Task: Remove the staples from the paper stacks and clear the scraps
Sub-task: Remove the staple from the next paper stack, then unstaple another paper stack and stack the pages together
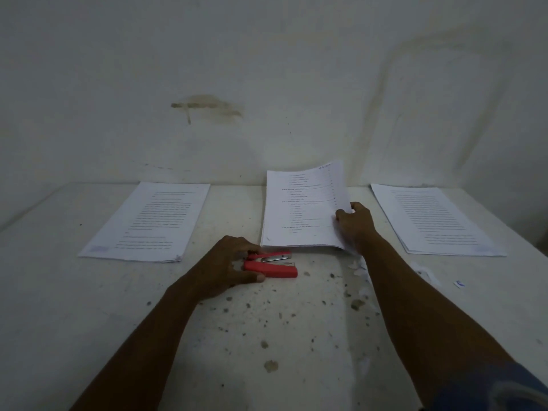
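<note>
Paper stacks lie in three places on the white table (89, 292): one stack at the left (148, 221), one in the middle (302, 209) and one at the right (436, 218). The left and right stacks lie flat and well apart from both hands. The middle stack is the one in work. The right hand (354, 222) holds its right edge, the thumb on the top sheet and the other fingers under, so the hand is closed on the paper. The far end of this stack curls up toward the wall (267, 69).

The red stapler (271, 266) lies just in front of the middle stack, with its jaws spread. The left hand (228, 262) rests on its back end, fingers bent around it. I cannot tell if the grip is already firm or only a touch. Small paper scraps (360, 268) lie on the table near the right forearm, and some more further right (427, 275).

I cannot see any staple on the middle stack; the picture is dark and the corner is too small to read. From here some things could go wrong, I think. If the stack is lifted by one edge only, loose sheets may slide out and mix. If the tool pulls at a staple with the paper not pressed down, the corner may tear and make more scraps. The right forearm is very near the scraps and could sweep them off the table.
</note>
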Action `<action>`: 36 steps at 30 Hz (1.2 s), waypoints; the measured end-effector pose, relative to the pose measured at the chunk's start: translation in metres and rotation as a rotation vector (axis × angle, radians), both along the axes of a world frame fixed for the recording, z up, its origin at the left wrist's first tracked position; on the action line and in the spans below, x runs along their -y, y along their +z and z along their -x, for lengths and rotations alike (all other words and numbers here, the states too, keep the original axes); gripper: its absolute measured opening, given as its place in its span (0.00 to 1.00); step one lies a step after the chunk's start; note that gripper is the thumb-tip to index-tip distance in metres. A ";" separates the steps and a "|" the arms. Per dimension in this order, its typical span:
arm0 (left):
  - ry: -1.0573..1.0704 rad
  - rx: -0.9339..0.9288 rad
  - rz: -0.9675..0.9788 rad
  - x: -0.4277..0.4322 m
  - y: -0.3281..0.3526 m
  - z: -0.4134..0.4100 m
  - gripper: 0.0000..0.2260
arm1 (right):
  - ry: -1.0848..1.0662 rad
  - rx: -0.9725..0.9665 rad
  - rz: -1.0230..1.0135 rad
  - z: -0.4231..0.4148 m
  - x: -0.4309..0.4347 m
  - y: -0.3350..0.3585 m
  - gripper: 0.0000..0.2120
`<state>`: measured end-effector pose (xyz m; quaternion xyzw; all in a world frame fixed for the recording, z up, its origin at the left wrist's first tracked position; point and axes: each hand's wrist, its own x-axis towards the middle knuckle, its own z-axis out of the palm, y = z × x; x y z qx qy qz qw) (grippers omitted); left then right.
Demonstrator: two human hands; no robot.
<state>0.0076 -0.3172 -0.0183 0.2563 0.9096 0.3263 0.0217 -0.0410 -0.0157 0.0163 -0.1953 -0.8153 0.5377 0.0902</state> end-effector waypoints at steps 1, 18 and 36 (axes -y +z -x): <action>0.004 -0.003 0.017 0.004 0.000 -0.002 0.28 | -0.003 0.001 -0.018 0.001 0.001 -0.002 0.20; -0.045 -0.011 0.016 0.019 -0.005 -0.007 0.29 | 0.049 -0.260 -0.690 -0.001 0.054 -0.015 0.17; 1.042 0.025 -0.039 0.161 0.018 0.029 0.25 | 0.721 -0.215 -0.451 -0.036 0.255 -0.030 0.20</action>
